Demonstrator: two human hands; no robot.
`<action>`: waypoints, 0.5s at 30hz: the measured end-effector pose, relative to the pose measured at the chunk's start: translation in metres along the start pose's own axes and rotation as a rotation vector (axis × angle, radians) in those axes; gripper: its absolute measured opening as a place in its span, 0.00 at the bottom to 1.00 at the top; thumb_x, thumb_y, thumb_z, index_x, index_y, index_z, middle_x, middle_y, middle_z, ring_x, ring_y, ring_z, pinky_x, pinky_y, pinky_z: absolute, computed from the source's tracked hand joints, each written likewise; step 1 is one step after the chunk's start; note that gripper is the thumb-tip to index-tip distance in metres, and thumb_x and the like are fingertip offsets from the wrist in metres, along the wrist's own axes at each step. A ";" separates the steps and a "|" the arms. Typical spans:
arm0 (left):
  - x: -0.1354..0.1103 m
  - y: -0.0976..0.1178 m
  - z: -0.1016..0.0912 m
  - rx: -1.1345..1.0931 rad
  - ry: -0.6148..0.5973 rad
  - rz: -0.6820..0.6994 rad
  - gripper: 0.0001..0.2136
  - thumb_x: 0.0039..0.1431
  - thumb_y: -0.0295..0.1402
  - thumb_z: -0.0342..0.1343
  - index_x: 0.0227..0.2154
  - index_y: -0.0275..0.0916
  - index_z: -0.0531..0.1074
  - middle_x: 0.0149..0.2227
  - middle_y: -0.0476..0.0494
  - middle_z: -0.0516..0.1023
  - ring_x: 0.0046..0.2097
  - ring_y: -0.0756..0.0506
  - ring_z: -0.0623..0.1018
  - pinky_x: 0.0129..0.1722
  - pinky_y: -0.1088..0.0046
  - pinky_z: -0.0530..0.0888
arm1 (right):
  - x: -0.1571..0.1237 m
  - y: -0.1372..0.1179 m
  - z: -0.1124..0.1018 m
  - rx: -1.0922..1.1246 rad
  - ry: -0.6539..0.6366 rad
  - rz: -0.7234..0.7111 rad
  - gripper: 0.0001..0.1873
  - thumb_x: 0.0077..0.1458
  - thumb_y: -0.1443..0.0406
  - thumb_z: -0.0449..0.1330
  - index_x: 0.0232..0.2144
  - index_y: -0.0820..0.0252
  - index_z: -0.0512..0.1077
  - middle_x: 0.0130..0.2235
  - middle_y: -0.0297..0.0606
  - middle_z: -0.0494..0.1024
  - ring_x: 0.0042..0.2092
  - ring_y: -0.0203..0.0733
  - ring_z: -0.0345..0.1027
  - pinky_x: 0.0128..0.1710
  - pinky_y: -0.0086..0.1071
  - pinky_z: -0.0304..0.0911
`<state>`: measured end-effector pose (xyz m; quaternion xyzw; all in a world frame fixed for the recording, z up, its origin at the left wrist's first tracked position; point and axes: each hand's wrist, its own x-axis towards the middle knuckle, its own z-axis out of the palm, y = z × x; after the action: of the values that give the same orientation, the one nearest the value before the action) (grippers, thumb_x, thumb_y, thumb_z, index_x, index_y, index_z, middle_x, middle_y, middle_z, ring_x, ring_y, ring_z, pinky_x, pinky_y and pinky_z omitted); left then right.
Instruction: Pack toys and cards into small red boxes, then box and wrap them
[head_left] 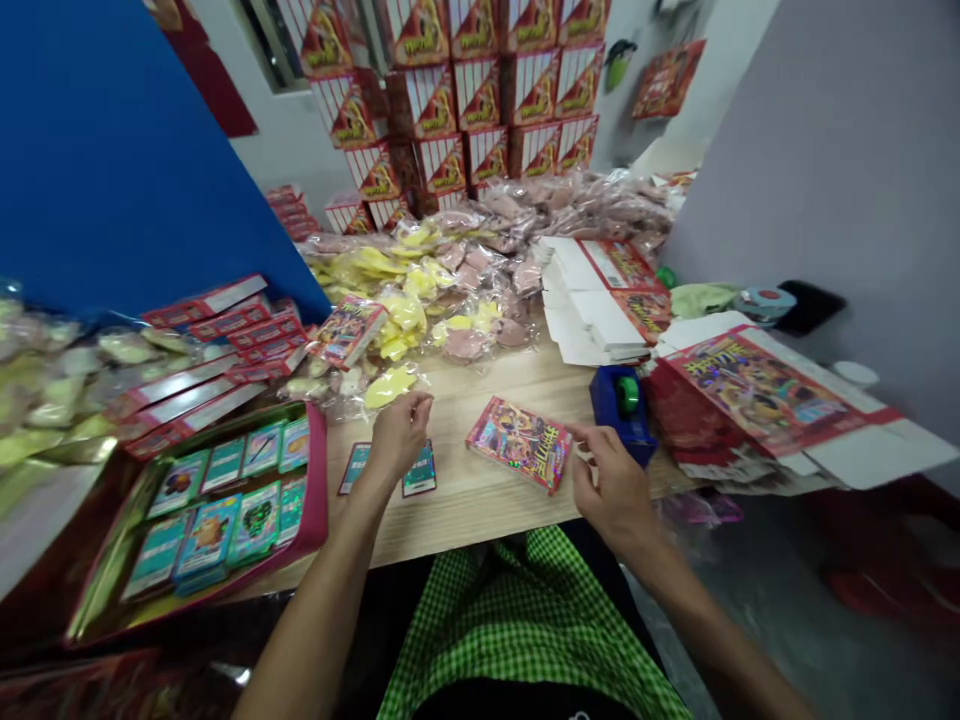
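My left hand hovers over the wooden table with fingers curled in a pinch, just below a yellow toy in a clear bag; whether it holds anything I cannot make out. Two teal card packs lie under it. My right hand rests by the right end of a small colourful closed box, fingers bent, touching it near the blue tape dispenser.
A pink tray of teal card packs sits at the left. Bagged yellow and pink toys pile up behind. Flat box blanks and printed cartons lie at the right. Stacked red boxes line the back wall.
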<state>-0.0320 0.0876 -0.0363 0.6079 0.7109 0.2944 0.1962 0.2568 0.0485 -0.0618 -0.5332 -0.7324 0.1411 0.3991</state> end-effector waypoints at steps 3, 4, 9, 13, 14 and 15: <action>-0.002 -0.012 -0.010 0.130 -0.108 -0.030 0.08 0.60 0.32 0.54 0.35 0.38 0.78 0.34 0.42 0.83 0.38 0.43 0.80 0.42 0.68 0.73 | 0.010 -0.005 0.006 -0.131 -0.166 -0.118 0.24 0.59 0.68 0.51 0.55 0.65 0.73 0.54 0.54 0.75 0.57 0.55 0.68 0.58 0.48 0.65; -0.005 -0.014 -0.012 0.168 -0.139 -0.035 0.07 0.60 0.32 0.56 0.36 0.38 0.79 0.35 0.42 0.83 0.39 0.42 0.81 0.42 0.68 0.73 | 0.013 -0.006 0.009 -0.197 -0.246 -0.139 0.25 0.59 0.67 0.53 0.57 0.65 0.72 0.59 0.55 0.72 0.61 0.58 0.65 0.60 0.51 0.63; -0.045 -0.014 -0.005 0.375 -0.131 -0.134 0.18 0.57 0.36 0.64 0.48 0.33 0.75 0.50 0.29 0.78 0.53 0.33 0.77 0.53 0.58 0.72 | 0.020 0.005 0.022 -0.498 -0.570 -0.114 0.36 0.59 0.60 0.60 0.69 0.55 0.63 0.72 0.56 0.54 0.71 0.71 0.47 0.64 0.60 0.53; -0.073 -0.008 0.019 0.468 -0.075 -0.238 0.18 0.62 0.31 0.59 0.54 0.32 0.72 0.52 0.28 0.75 0.56 0.34 0.75 0.56 0.58 0.71 | 0.025 0.009 0.039 -0.551 -0.610 -0.087 0.36 0.64 0.57 0.57 0.71 0.51 0.58 0.71 0.57 0.55 0.69 0.70 0.53 0.61 0.60 0.57; -0.076 -0.008 0.024 0.477 -0.067 -0.240 0.18 0.63 0.30 0.57 0.55 0.33 0.72 0.52 0.29 0.75 0.56 0.35 0.75 0.56 0.59 0.71 | 0.026 0.005 0.044 -0.575 -0.592 -0.059 0.35 0.65 0.57 0.57 0.71 0.52 0.58 0.71 0.57 0.56 0.69 0.69 0.54 0.61 0.61 0.57; -0.078 -0.008 0.029 0.483 -0.058 -0.236 0.18 0.63 0.29 0.56 0.56 0.35 0.72 0.54 0.30 0.75 0.57 0.35 0.75 0.57 0.59 0.71 | 0.027 -0.002 0.048 -0.606 -0.576 -0.012 0.34 0.65 0.56 0.56 0.71 0.53 0.58 0.71 0.58 0.56 0.68 0.70 0.54 0.61 0.61 0.57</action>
<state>-0.0053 0.0159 -0.0690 0.5584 0.8203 0.0739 0.0990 0.2174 0.0827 -0.0794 -0.5609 -0.8257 0.0602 0.0036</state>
